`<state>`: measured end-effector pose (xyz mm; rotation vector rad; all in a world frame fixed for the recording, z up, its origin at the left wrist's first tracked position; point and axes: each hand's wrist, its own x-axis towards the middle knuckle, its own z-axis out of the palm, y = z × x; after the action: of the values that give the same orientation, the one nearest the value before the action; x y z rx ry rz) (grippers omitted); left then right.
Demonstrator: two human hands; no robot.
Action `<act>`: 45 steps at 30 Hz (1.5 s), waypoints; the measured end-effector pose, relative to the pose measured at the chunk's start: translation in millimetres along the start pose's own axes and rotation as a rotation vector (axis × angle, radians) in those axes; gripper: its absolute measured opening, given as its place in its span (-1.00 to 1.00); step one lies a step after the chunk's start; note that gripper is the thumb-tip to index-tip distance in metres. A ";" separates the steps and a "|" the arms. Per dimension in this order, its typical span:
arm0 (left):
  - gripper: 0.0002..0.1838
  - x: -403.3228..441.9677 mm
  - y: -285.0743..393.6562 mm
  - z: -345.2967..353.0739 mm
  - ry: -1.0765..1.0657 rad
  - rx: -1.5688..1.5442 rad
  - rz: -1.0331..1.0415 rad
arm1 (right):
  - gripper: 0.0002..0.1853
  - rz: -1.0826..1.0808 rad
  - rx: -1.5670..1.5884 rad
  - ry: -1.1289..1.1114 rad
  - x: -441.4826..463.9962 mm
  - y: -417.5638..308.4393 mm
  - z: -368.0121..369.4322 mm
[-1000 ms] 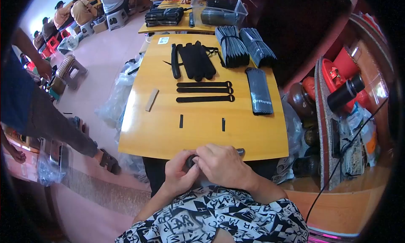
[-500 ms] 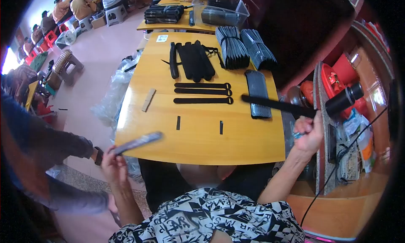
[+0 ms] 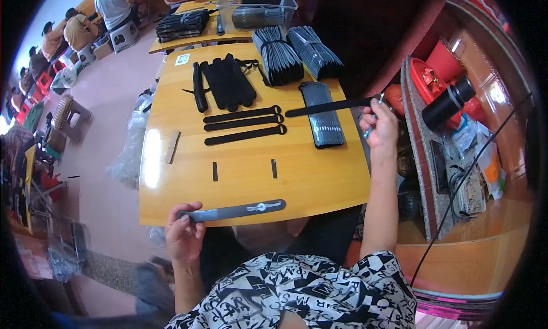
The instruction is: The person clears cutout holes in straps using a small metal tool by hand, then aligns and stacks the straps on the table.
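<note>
My left hand (image 3: 185, 229) is closed on one end of a grey strap (image 3: 234, 210) with a white printed logo, held level over the table's front edge. At the right, my right hand (image 3: 379, 123) pinches the end of a black strap (image 3: 328, 107), which reaches left over a stack of packed grey straps (image 3: 325, 123). Something small and teal shows by the right fingers, too small to name. Three black straps with end loops (image 3: 244, 136) lie side by side mid-table. Nearer me, two short black strips (image 3: 215, 171) are on the tabletop.
Black straps in a bundle (image 3: 228, 83) lie at the table's back, beside two banded stacks of grey straps (image 3: 278, 55). A wooden piece (image 3: 172, 147) lies at left. A clear bin (image 3: 257, 12) stands beyond. A black cylinder (image 3: 448, 103) is at right. People sit at far left.
My left hand has brought the grey strap right, and its printed face shows. My right hand has risen with the black strap. The whole view has shifted, and the person at left has moved back.
</note>
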<state>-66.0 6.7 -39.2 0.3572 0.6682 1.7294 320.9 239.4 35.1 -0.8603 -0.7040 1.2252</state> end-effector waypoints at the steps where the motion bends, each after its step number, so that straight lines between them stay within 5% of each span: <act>1: -0.75 0.9 -4.7 4.6 -0.019 0.012 -0.017 | -0.88 0.023 -0.045 0.046 12.6 12.8 -9.4; 6: -0.75 -1.9 -23.4 16.0 -0.098 0.000 -0.109 | -0.83 0.102 -0.441 0.257 37.3 52.5 -48.5; 10: -0.72 -2.0 -34.5 22.3 -0.153 -0.065 -0.169 | -0.71 0.198 -0.781 0.203 28.3 42.4 -53.4; 15: -0.65 -4.7 -41.7 30.0 -0.197 -0.053 -0.233 | -0.67 -0.234 -1.276 0.014 -9.4 31.4 -40.1; 21: -0.58 -8.5 -51.1 32.3 -0.210 0.000 -0.212 | -0.60 -0.187 -0.974 -0.529 -156.0 42.1 57.6; 24: -0.55 -11.2 -56.9 24.0 -0.200 0.072 -0.150 | -0.52 0.089 -0.911 -0.852 -200.0 51.6 83.4; 26: -0.55 -12.9 -58.0 22.2 -0.184 0.085 -0.121 | -0.49 -0.023 -0.888 -0.960 -213.8 59.8 97.1; 45: -0.64 -18.6 -64.6 14.6 -0.183 0.053 -0.039 | -0.42 0.058 -0.912 -1.041 -226.1 78.4 98.7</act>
<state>-2.3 1.9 -64.7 0.5294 0.5844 1.6216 151.4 44.5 16.6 -0.9133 -2.1991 1.3726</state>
